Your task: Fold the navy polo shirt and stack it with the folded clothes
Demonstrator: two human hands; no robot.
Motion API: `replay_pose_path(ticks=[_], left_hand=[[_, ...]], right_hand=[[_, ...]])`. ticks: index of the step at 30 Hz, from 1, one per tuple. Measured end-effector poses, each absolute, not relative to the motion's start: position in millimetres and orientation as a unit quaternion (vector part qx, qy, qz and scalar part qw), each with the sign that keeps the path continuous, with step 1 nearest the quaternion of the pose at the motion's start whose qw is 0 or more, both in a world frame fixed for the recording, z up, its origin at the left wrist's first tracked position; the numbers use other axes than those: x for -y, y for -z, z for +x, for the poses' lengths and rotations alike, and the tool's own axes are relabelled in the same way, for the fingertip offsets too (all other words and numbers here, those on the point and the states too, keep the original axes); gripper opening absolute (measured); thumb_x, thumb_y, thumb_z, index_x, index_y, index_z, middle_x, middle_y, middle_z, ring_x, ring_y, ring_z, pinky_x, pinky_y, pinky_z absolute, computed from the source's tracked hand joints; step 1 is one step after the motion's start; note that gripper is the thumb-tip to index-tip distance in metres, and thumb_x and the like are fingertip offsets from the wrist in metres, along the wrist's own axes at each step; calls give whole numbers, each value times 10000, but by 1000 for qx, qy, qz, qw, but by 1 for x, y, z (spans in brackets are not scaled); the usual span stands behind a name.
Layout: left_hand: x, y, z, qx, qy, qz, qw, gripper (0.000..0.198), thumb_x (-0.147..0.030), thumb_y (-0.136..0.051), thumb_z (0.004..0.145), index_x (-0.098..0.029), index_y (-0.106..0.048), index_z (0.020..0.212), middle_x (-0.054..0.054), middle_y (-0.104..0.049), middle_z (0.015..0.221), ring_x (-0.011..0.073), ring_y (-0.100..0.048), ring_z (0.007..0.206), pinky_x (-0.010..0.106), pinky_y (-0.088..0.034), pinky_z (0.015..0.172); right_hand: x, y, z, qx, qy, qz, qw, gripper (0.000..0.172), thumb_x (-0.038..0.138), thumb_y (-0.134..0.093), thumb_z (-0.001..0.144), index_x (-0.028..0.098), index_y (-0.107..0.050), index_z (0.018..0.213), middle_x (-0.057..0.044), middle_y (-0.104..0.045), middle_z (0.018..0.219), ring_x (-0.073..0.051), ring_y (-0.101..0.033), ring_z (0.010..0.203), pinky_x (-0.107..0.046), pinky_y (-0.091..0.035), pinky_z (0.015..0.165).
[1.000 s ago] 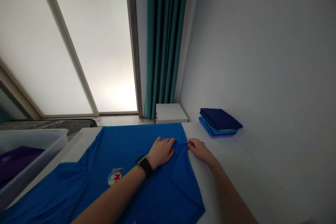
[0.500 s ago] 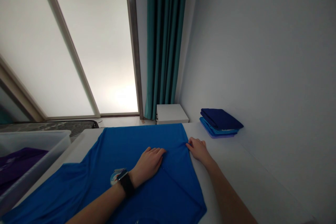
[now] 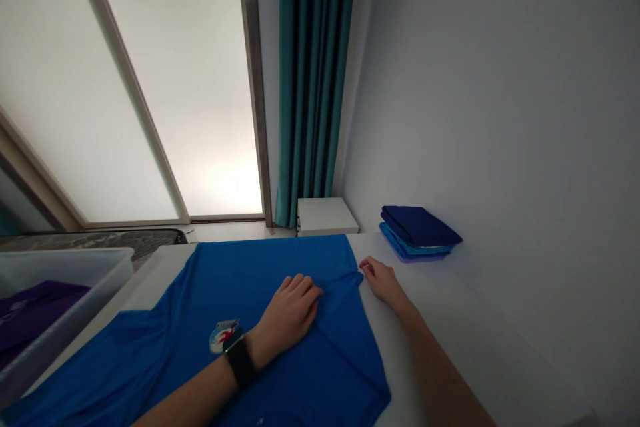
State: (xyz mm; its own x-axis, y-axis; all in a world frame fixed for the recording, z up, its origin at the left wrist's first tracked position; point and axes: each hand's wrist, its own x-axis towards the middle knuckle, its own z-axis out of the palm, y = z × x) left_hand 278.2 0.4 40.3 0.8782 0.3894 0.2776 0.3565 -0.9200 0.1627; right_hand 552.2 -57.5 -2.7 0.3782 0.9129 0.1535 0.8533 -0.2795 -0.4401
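A blue T-shirt (image 3: 260, 260) with a round badge on its chest lies spread over the white table in front of me. My left hand (image 3: 293, 310), with a black watch on its wrist, rests on the middle of the shirt. Its fingers are curled down against the cloth at a crease, and their tips are partly hidden. My right hand (image 3: 383, 280) is just beyond the shirt's right edge, beside a small raised peak of fabric. Its fingers are bent, slightly apart, and appear to hold nothing.
A stack of folded clothes (image 3: 420, 233) sits on the table (image 3: 435, 307) near the wall. At left stands a translucent bin (image 3: 107, 273) with purple clothing (image 3: 40, 310) inside. Past the far edge are a white cabinet (image 3: 327, 215) and a teal curtain (image 3: 313, 93).
My right hand has let go of the shirt's edge and moved slightly right, leaving a peak in the cloth. My left hand has shifted a little right and up.
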Motion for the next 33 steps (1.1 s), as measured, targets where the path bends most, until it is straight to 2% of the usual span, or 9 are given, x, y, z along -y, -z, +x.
replay_pose_path(ticks=[3, 5, 7, 10, 14, 22, 28, 31, 33], left_hand=[[25, -51, 293, -95, -120, 987, 58, 286, -280, -465, 954, -242, -541, 1227, 66, -599, 1117, 229, -536, 1021, 384, -412, 911], [39, -48, 303, -52, -110, 990, 77, 420, -368, -482, 949, -235, -458, 1348, 85, -561, 1276, 250, -508, 1150, 404, -394, 987], [46, -39, 310, -39, -102, 989, 102, 545, -439, -467, 950, -233, -356, 1441, 100, -442, 1452, 274, -428, 1291, 432, -344, 1069], [47, -22, 314, -35, -80, 987, 138, 613, -504, -419, 958, -249, -278, 1496, 104, -297, 1559, 291, -319, 1399, 471, -255, 1143], [45, -12, 311, -19, -68, 984, 163, 620, -526, -416, 956, -292, -260, 1509, 76, -260, 1577, 293, -263, 1433, 505, -192, 1172], [45, -18, 310, -1, -75, 985, 158, 571, -496, -433, 960, -327, -304, 1490, 50, -239, 1585, 301, -243, 1439, 535, -200, 1164], [50, -21, 309, 25, -65, 983, 172, 569, -500, -391, 975, -305, -279, 1498, 59, -218, 1592, 277, -231, 1446, 512, -180, 1173], [53, -26, 310, 28, -69, 982, 176, 571, -499, -406, 969, -306, -283, 1493, 65, -273, 1574, 277, -280, 1423, 490, -204, 1164], [48, -32, 313, -9, -88, 982, 166, 519, -450, -419, 972, -306, -333, 1463, 69, -407, 1497, 269, -385, 1349, 465, -272, 1124]], right_hand=[[56, 1, 547, 559, -69, -792, 237, 215, 312, -416, 933, 233, -614, 902, -3, -696, 833, -173, -616, 803, -278, -342, 732], [55, 1, 543, 560, -67, -792, 234, 210, 344, -454, 926, 228, -619, 868, 0, -690, 804, -175, -610, 807, -280, -334, 735], [55, 2, 541, 562, -61, -794, 225, 204, 352, -484, 917, 224, -621, 838, -4, -684, 801, -180, -600, 823, -287, -319, 740], [57, 3, 542, 568, -50, -795, 208, 181, 323, -499, 914, 221, -613, 817, -15, -679, 856, -188, -578, 871, -299, -298, 757], [59, 6, 549, 572, -32, -799, 185, 151, 268, -481, 921, 217, -584, 822, -34, -662, 932, -203, -543, 940, -313, -278, 774], [56, 7, 552, 573, -29, -798, 181, 116, 249, -494, 921, 214, -596, 876, -27, -661, 911, -189, -548, 912, -300, -280, 762], [54, 6, 548, 569, -28, -798, 197, 186, 310, -474, 942, 219, -627, 888, -20, -652, 889, -179, -559, 897, -296, -298, 768], [54, 6, 547, 569, -22, -797, 203, 144, 314, -524, 915, 222, -634, 899, -24, -629, 909, -181, -546, 919, -291, -311, 788], [54, 6, 546, 572, -19, -793, 207, 120, 289, -532, 907, 224, -633, 903, -23, -617, 929, -175, -540, 932, -285, -317, 799]])
